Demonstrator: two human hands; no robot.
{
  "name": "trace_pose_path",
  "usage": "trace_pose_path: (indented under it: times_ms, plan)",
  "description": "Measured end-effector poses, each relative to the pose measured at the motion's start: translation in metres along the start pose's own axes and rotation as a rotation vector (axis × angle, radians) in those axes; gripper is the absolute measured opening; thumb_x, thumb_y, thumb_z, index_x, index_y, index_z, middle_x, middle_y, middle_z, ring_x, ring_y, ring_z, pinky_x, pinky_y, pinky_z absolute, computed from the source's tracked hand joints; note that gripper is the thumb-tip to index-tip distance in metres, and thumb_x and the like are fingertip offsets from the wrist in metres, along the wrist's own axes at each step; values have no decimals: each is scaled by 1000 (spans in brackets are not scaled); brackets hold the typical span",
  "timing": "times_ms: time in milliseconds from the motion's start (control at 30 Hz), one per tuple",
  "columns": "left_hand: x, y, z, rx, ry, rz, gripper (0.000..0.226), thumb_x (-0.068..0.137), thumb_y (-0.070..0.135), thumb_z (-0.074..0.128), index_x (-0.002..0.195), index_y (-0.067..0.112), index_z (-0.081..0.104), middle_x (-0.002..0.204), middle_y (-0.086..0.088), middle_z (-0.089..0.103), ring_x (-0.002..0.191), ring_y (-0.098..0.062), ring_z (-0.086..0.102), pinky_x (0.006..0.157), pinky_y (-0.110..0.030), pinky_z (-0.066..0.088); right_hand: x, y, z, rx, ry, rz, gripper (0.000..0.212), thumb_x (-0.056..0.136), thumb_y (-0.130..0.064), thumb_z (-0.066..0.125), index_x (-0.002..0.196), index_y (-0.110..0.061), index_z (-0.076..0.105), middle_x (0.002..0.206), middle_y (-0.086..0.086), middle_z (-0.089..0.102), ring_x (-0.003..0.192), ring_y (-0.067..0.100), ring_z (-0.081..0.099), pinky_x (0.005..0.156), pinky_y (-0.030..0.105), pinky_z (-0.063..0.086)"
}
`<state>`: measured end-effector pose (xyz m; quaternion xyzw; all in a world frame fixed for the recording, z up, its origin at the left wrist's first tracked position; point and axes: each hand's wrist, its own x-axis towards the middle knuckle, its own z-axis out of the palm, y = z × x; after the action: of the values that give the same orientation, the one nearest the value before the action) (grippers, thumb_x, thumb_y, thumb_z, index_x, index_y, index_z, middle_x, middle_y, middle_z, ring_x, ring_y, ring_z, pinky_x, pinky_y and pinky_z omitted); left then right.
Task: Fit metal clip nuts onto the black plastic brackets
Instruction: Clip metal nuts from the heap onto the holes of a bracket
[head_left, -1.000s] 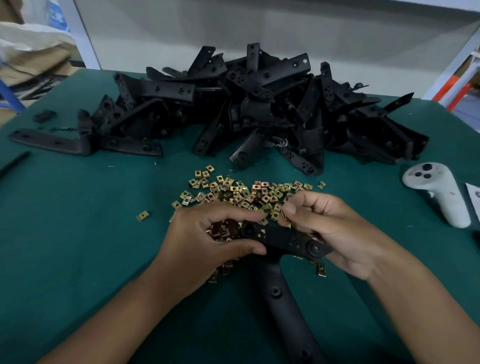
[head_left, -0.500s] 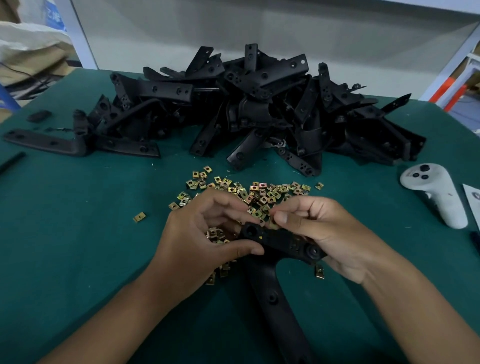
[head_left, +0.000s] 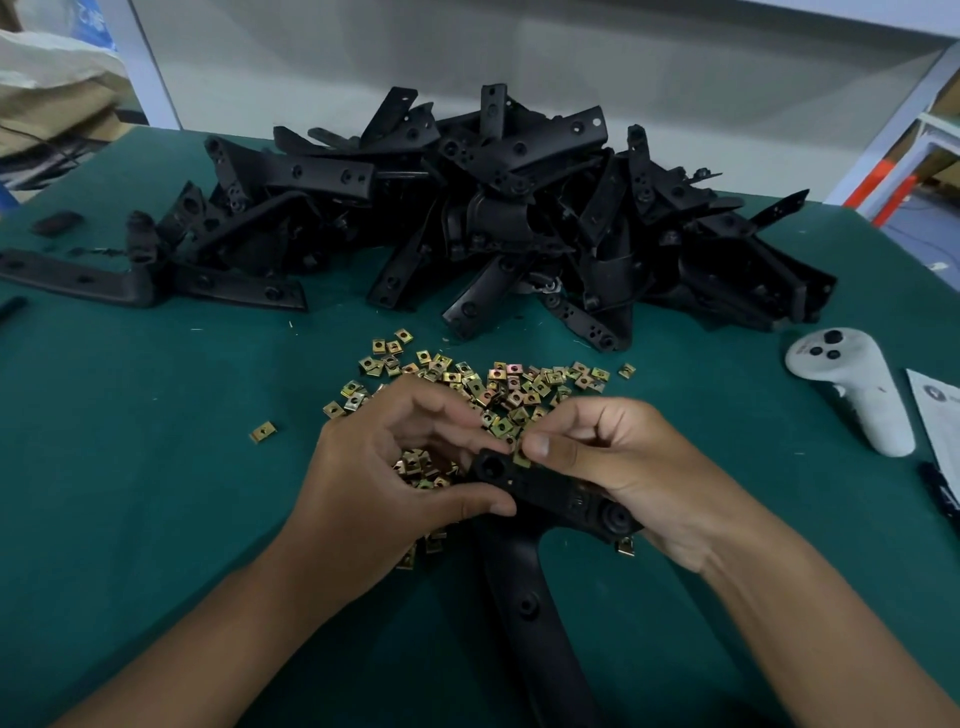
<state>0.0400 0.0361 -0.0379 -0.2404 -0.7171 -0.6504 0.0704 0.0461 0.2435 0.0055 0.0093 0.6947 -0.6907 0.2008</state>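
A black plastic bracket (head_left: 550, 493) lies across the table's front middle, its long arm running toward me. My left hand (head_left: 395, 467) grips the bracket's left end between thumb and fingers. My right hand (head_left: 618, 457) pinches a brass-coloured clip nut (head_left: 521, 457) against the bracket's top edge, near the round boss, while its other fingers wrap the bracket's right end. Several loose clip nuts (head_left: 488, 384) are scattered on the green table just beyond and under my hands. A big pile of black brackets (head_left: 498, 218) fills the far middle.
A white handheld controller (head_left: 852, 389) lies at the right, with a paper sheet (head_left: 940, 415) and a black pen (head_left: 940, 491) beside it. One stray clip nut (head_left: 263, 432) sits to the left. A lone bracket (head_left: 78, 275) lies far left. A wall stands behind the table.
My right hand has brought a clip nut from the pile down to the bracket's top edge. Both hands and the bracket shifted slightly left and away from me.
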Motion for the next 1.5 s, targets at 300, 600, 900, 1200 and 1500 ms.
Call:
trace_pose_path:
  times_ms: [300,600,900,1200,1500]
  plan:
    - [2,3,0,-47,16,-70,46,66,35,91,98,32,58,95,5,78,83,-18,72,79,-21,55,-1,0,0,-66,8,-93,15,71,-37,79,81,-25,78,82,3,76,71,11,70,61,19,55]
    - [2,2,-1,-51,-14,-129,47,62,36,91,95,34,58,92,7,79,85,-17,74,81,-20,55,-3,-2,-6,-196,-31,-191,6,78,-26,76,83,-24,78,89,4,78,78,10,72,70,17,55]
    - [1,1,1,-56,-6,-142,47,64,36,91,95,34,56,94,7,79,89,-21,74,86,-31,57,-5,-2,-7,-270,-6,-202,7,81,-31,75,82,-24,78,82,1,78,73,9,72,68,17,55]
    - [-1,0,-1,-1,-22,-114,46,70,39,87,102,36,54,99,10,78,95,-20,74,88,-38,56,-3,2,-9,-310,-39,-153,32,86,-53,66,93,-24,78,85,-1,76,78,10,70,66,19,52]
    - [0,-8,-5,51,-25,-80,41,78,42,82,106,33,54,106,9,77,104,-18,70,91,-45,49,15,10,-19,278,68,-24,33,90,3,43,99,-13,70,101,2,73,72,9,43,69,25,36]
